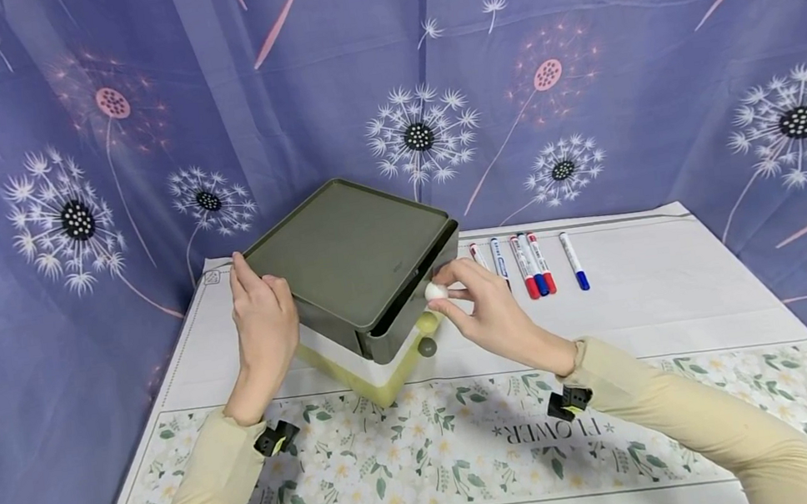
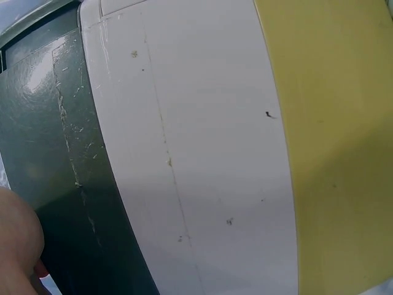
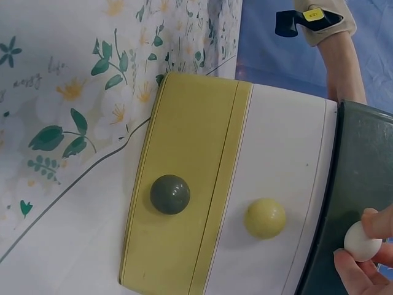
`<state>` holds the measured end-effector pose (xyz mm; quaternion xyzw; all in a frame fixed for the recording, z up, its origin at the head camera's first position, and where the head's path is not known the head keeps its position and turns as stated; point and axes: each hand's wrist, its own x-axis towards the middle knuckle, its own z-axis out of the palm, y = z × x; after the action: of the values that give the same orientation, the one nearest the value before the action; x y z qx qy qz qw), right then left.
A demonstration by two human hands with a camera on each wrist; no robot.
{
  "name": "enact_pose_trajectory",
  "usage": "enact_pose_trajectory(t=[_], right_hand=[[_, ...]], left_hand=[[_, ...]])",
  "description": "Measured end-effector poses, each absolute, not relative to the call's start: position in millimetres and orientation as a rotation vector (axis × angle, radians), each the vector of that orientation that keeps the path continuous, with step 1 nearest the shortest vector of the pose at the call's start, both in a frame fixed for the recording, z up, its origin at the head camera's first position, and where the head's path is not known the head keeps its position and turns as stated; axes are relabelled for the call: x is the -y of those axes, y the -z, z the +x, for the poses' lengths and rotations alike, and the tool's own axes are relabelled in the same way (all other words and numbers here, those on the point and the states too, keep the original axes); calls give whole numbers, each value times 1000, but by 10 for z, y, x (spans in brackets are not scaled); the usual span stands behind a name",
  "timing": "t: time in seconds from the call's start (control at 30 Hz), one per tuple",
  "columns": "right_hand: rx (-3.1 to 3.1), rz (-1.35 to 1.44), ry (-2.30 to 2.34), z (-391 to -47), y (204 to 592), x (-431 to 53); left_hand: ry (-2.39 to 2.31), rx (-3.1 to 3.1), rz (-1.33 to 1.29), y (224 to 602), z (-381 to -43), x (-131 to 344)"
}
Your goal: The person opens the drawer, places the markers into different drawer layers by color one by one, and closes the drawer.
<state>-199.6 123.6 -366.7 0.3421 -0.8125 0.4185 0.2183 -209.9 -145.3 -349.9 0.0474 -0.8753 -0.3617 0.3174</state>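
A small three-drawer box stands on the table, dark green on top (image 1: 350,250), white in the middle and yellow-green (image 3: 184,135) at the bottom. Its dark green top drawer (image 1: 401,324) is slightly pulled out, leaving a dark gap behind its front. My right hand (image 1: 486,309) pinches the white round knob (image 3: 362,241) on that drawer between thumb and fingers. Against the box's left side rests my left hand (image 1: 265,328), fingers extended along the upper edge. Below the white knob are a yellow knob (image 3: 265,218) and a dark green knob (image 3: 170,194).
Several markers (image 1: 529,266) with red and blue caps lie on the table to the right of the box. One blue-capped marker (image 1: 574,260) lies apart. A flower-printed cloth (image 1: 414,461) covers the table, and a purple dandelion curtain (image 1: 308,87) hangs behind.
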Motion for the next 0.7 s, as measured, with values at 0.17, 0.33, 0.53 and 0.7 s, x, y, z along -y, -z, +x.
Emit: enact_pose_trajectory(t=[0.17, 0.33, 0.53, 0.7], right_hand=[[2253, 964, -1163, -2010, 3669, -1232], [2248, 967, -1156, -2016, 3667, -1202], [2245, 968, -1139, -2018, 3648, -1186], [2244, 990, -1132, -2025, 3650, -1194]], left_hand=[[954, 2312, 131, 3498, -2102, 1458], [963, 2322, 135, 3496, -2097, 1461], [968, 2325, 131, 3492, -2094, 1459], [970, 2327, 132, 3496, -2090, 1463]])
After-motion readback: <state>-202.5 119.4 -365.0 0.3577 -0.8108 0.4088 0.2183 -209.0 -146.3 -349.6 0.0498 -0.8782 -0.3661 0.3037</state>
